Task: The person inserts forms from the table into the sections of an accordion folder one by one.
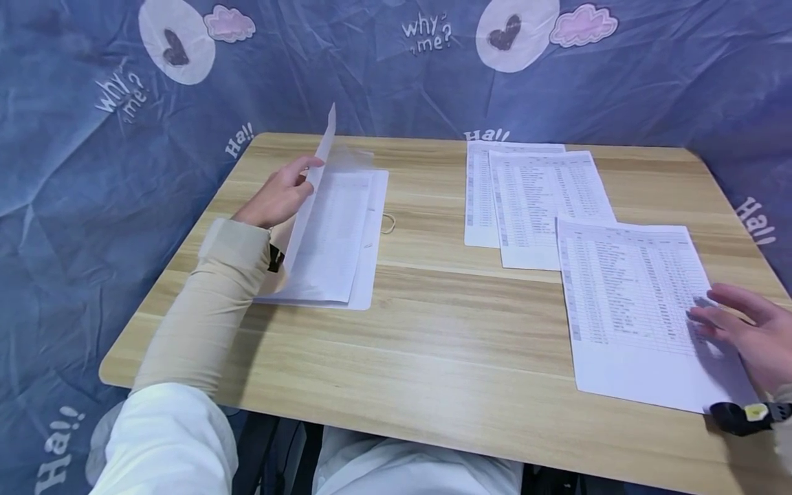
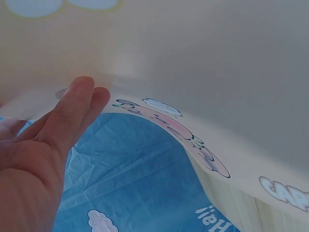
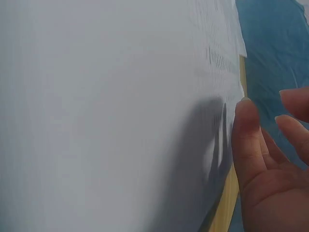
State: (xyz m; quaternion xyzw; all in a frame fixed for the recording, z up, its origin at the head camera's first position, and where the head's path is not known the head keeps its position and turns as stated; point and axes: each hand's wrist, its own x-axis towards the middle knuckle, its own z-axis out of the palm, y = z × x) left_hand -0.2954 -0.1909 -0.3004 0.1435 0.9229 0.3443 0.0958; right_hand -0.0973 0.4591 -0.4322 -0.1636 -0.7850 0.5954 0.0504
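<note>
At the left of the table, my left hand (image 1: 281, 192) pinches the raised cover (image 1: 322, 148) of a white folder (image 1: 377, 240). The left wrist view shows the cover's outer face with a cartoon print (image 2: 169, 123) and the fingers (image 2: 79, 99) against it. Inside the folder lie printed sheets (image 1: 337, 227) and a clear plastic leaf. Over at the right, my right hand (image 1: 751, 333) hovers at the edge of a printed sheet (image 1: 637, 309), fingers loose and holding nothing. Its shadow falls on the paper, and in the right wrist view the thumb (image 3: 248, 130) appears beside the sheet's edge.
Two more printed sheets overlap at the back right, one in front (image 1: 551, 206) and one behind (image 1: 479, 185). A small beige loop (image 1: 388, 223) lies by the folder's right edge. A blue printed cloth (image 1: 383, 75) hangs around the wooden table (image 1: 433, 344).
</note>
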